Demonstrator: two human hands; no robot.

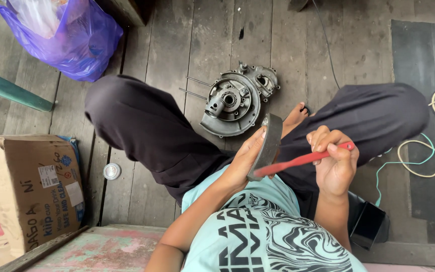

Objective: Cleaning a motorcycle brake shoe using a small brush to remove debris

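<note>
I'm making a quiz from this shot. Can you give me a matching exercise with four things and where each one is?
Things:
1. brake shoe
2. red brush
3. engine case
4. purple bag

Places:
A. on the floor between the knees
B. in the right hand
C. top left corner of the floor
D. in the left hand

Pairs: 1-D, 2-B, 3-A, 4-C

Your left hand (245,158) supports a curved grey brake shoe (266,146) on edge; your right hand (334,163) grips a red-handled brush (305,159) whose end meets the shoe. Beyond, a grey engine casing (235,98) lies on the wooden plank floor (212,35) between your knees.
</note>
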